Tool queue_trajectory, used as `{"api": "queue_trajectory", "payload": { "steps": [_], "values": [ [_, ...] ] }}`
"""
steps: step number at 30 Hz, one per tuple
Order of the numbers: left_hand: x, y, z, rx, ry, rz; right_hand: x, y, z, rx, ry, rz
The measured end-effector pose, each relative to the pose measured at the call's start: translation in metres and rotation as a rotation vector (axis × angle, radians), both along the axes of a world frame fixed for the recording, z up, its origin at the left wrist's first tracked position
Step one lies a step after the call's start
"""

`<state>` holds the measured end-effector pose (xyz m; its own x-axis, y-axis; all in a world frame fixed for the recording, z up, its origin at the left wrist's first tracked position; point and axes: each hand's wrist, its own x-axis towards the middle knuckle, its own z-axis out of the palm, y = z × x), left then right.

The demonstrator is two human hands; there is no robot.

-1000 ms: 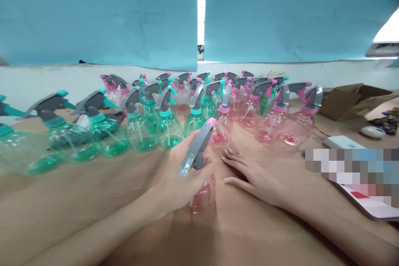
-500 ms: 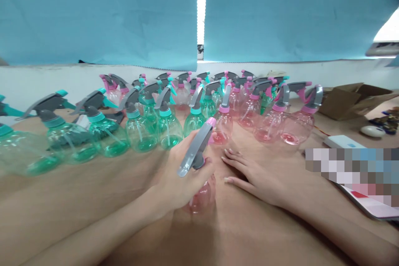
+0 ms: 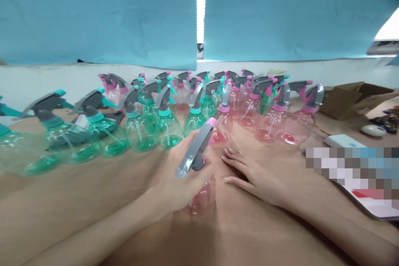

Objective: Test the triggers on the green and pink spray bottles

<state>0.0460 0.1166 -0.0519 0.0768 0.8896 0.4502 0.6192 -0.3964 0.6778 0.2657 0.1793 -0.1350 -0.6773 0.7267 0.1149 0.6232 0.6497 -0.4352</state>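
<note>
My left hand [image 3: 183,174] is wrapped round the neck of a pink spray bottle [image 3: 202,197] with a grey trigger head, which stands upright on the table in front of me. Part of the bottle is hidden behind the fingers. To its right my right hand [image 3: 246,172] lies flat on the wooden tabletop, fingers stretched out and holding nothing. Just beyond the hands stand another pink spray bottle [image 3: 222,126] and a green spray bottle [image 3: 170,131] with a turquoise collar.
Several more green and pink spray bottles stand in rows across the back and left. At the right are an open cardboard box [image 3: 339,102], a white computer mouse [image 3: 373,131], a white box [image 3: 343,141] and a partly pixelated flat device [image 3: 370,205]. A blue curtain [image 3: 99,16] hangs behind.
</note>
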Motion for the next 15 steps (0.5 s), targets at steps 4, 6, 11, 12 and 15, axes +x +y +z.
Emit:
{"api": "queue_trajectory", "payload": {
  "steps": [4,6,11,12,15],
  "values": [
    [0.0,0.001,0.007,-0.026,-0.004,-0.046,0.0,-0.001,0.001,-0.015,0.0,-0.004],
    [0.0,0.001,0.011,-0.057,-0.028,-0.094,0.0,-0.001,0.002,-0.024,-0.005,-0.011],
    [-0.002,0.001,0.018,-0.078,-0.072,-0.154,-0.001,-0.002,0.003,-0.021,0.012,-0.011],
    [-0.003,0.0,0.018,-0.082,-0.063,-0.15,-0.001,-0.002,0.003,-0.019,0.011,-0.01],
    [-0.004,0.0,0.018,-0.082,-0.051,-0.145,-0.002,-0.002,0.003,-0.024,-0.012,-0.007]
  ]
}}
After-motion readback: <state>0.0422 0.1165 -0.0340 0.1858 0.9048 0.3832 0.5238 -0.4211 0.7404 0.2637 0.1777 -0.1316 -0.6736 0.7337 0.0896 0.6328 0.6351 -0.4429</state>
